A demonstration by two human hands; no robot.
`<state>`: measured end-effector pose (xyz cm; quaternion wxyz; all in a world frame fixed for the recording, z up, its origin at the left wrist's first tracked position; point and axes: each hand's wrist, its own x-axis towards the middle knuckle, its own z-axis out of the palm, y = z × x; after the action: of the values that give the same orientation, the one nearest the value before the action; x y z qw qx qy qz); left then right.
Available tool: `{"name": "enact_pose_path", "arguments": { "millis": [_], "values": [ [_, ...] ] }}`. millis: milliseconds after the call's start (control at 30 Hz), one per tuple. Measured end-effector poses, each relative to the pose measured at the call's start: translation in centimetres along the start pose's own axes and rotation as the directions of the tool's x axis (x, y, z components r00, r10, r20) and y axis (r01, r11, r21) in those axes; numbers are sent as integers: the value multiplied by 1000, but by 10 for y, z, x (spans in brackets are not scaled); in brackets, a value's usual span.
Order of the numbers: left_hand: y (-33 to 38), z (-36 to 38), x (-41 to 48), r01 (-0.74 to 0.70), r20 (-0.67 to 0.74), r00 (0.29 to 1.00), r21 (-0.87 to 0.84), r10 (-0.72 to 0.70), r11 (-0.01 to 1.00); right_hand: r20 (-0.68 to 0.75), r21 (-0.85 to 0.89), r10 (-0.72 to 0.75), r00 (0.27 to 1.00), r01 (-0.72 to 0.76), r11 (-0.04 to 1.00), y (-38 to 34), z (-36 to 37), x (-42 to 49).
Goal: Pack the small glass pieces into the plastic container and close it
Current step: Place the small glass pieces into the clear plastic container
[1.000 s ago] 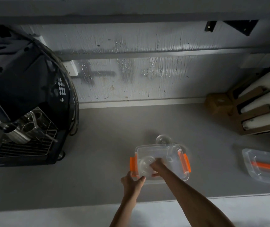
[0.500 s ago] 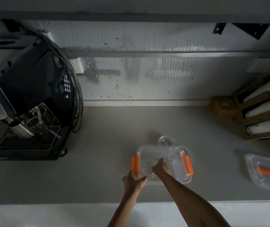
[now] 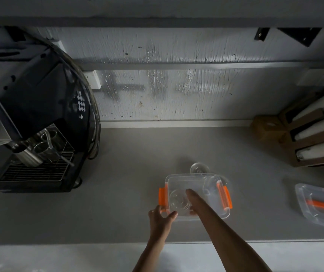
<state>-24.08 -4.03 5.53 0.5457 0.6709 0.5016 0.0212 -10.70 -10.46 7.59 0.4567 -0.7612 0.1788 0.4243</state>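
A clear plastic container [image 3: 193, 175] with orange latches sits open on the grey counter, near its front edge. My left hand [image 3: 160, 216] grips the container's near-left corner, just below the left latch. My right hand [image 3: 193, 201] reaches inside, its fingers and thumb around the right edge of a round glass piece [image 3: 178, 201] lying in the container's left half. A second small glass piece [image 3: 199, 168] stands on the counter just behind the container. The clear lid [image 3: 318, 211], with an orange strip, lies apart at the right.
A black coffee machine [image 3: 39, 118] fills the left side of the counter. A wooden holder with white rolls [image 3: 314, 138] stands at the back right against the wall. The counter's front edge [image 3: 98, 242] runs just below my hands.
My right hand has stretched out deeper into the container beside the glass piece. My left hand keeps its hold on the corner. The view has shifted slightly.
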Motion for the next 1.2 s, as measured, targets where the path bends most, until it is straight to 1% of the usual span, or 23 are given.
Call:
{"name": "enact_pose_path", "arguments": {
  "millis": [67,133,267,367,500,567,633,767,833,900,967,1000,1033,1100,1167,1200],
  "values": [
    [0,-1,-2,-15,9,1000,-1,15,1000,3,114,37,999,-37,993,1,2,1],
    [0,-1,-2,-19,23,1000,-13,19,1000,13,172,50,999,-51,984,2,1,4],
    [1,-2,-3,-17,22,1000,-10,17,1000,-2,119,17,1000,-17,993,7,-3,8],
    [1,-4,-6,-24,23,999,4,24,1000,13,99,-29,1000,27,995,8,-4,7],
    [5,-6,-11,-29,20,999,40,28,999,22,15,1,1000,-2,1000,7,-4,5],
    [9,-6,-15,-28,21,999,62,27,998,27,-2,-20,999,20,1000,6,-4,6],
    [14,-6,-21,-52,12,999,74,51,996,22,-93,-48,999,50,994,3,-3,5],
    [26,-2,-28,-225,26,974,142,224,964,-7,-342,-185,983,172,924,-5,1,0],
    [34,2,-27,-288,28,957,214,289,933,20,-421,-310,950,289,860,-6,-8,-11],
    [48,7,-21,-341,13,935,314,355,886,15,-407,-454,891,420,811,-6,-31,-20],
    [67,16,-12,-364,1,917,410,399,836,-75,-380,-569,819,504,776,-9,-66,-23],
    [78,23,-7,-372,7,909,465,417,803,-130,-356,-577,807,505,787,-12,-88,-21],
    [89,30,-3,-380,14,900,513,435,769,-177,-336,-552,815,477,812,-14,-109,-18],
    [116,47,3,-416,9,875,527,485,741,-251,-338,-474,844,383,860,-19,-151,-1],
    [147,71,10,-472,9,834,531,552,704,-272,-333,-352,896,256,908,-24,-186,25],
    [159,81,13,-500,34,819,533,573,683,-267,-335,-312,912,216,917,-24,-194,38]
  ]
}}
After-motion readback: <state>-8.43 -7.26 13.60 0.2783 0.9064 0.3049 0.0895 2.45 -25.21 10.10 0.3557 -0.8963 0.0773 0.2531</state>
